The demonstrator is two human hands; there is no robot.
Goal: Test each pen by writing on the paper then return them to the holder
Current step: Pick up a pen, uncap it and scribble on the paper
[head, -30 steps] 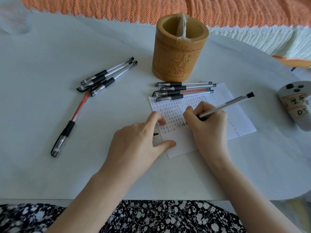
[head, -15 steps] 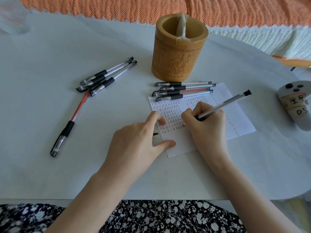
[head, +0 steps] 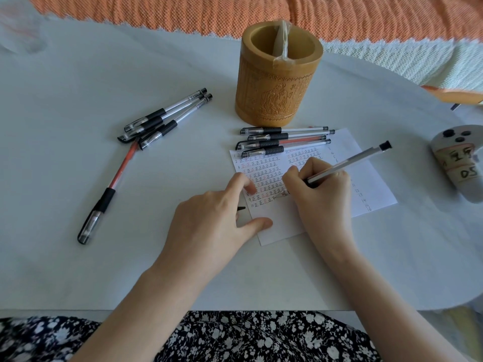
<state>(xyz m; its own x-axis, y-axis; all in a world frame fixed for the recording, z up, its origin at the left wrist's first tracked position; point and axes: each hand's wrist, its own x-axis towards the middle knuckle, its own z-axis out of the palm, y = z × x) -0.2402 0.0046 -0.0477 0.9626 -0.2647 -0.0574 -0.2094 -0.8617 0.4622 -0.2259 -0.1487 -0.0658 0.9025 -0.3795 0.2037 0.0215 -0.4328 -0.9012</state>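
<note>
My right hand [head: 321, 199] grips a clear pen [head: 347, 163] with its tip on the white paper [head: 371, 184], at a row of written marks. With forefinger and thumb my left hand [head: 209, 226] presses the paper's left edge. A small black cap tip [head: 241, 208] pokes out from under its curled fingers. Several capped pens [head: 285, 141] lie side by side on the paper's top edge, just in front of the carved bamboo holder [head: 274, 100]. A second bunch of pens [head: 167, 116] lies to the left, with a red-ink pen [head: 109, 189] below it.
A grey controller with handwritten labels [head: 460, 165] lies at the table's right edge. Orange cloth [head: 235, 11] runs along the far side. A strip of clear tape hangs inside the holder. The near table edge [head: 235, 307] is at my lap.
My right hand has made small writing strokes, so the pen's far end shifted slightly left. My left hand and the other pens have stayed put.
</note>
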